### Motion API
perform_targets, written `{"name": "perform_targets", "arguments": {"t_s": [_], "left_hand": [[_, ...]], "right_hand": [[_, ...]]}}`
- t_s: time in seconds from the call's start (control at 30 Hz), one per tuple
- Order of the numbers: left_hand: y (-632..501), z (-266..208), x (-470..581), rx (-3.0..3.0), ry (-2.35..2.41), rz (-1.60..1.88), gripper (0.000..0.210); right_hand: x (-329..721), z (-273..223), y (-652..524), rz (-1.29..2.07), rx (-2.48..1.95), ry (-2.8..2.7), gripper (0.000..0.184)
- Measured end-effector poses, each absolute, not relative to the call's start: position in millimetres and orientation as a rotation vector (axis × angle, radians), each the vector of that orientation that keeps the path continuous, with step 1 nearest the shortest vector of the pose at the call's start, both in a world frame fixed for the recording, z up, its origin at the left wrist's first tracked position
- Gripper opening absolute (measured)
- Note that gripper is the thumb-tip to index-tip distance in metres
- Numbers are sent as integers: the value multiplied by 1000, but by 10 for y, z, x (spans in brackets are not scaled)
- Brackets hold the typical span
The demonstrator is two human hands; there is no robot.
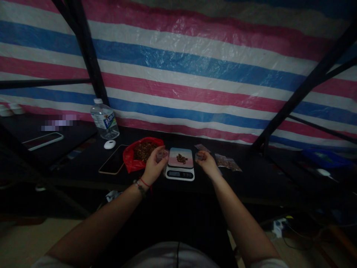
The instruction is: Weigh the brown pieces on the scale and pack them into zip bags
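My left hand [155, 164] is closed round a small clear plastic container [161, 154], just left of a white kitchen scale [180, 174]. On the scale's plate lies a small heap of brown dried pieces [182, 159]. To the right of the scale, my right hand [208, 162] pinches a small clear plastic piece [199, 156]; its exact shape is too dim to tell. A red plastic bag [128, 158], open at the top, sits beside my left hand with many brown dried bits [145, 149] in it. Small filled zip bags [227, 162] lie beyond my right hand.
A phone [113, 160], a white oval case [109, 144] and a large clear bottle [104, 121] stand or lie to the left. Another phone [43, 141] is farther left. Black metal posts [90, 59] frame the black table. A blue tray [326, 159] is far right.
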State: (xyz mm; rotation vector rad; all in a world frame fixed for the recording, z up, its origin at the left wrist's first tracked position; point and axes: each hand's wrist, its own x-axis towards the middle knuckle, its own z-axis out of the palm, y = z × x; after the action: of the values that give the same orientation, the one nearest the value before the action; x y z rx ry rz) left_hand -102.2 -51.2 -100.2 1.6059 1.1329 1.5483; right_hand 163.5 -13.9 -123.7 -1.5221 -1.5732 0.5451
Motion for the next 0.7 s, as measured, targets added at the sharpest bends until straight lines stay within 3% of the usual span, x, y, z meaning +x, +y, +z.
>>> {"name": "perform_targets", "arguments": {"t_s": [0.2, 0.3, 0.4, 0.53, 0.7], "left_hand": [[-374, -1129, -1042, 1520, 1123, 1511, 48], [-333, -1206, -1051, 1582, 1182, 1496, 47], [-323, -1245, -1063, 1656, 1226, 1473, 49], [-363, -1242, -1049, 1779, 1258, 1407, 53], [-429, -1244, -996, 1924, 1285, 1279, 54]], "right_hand": [[1760, -1425, -25, 296, -1822, -1657, 45], [1720, -1336, -34, 118, -1821, -1745, 52], [1602, -1166, -60, -11, -1711, -1816, 44], [1336, -913, -58, 174, -1468, -2162, 32], [1054, -764, 28, 278, -1495, -2443, 47]]}}
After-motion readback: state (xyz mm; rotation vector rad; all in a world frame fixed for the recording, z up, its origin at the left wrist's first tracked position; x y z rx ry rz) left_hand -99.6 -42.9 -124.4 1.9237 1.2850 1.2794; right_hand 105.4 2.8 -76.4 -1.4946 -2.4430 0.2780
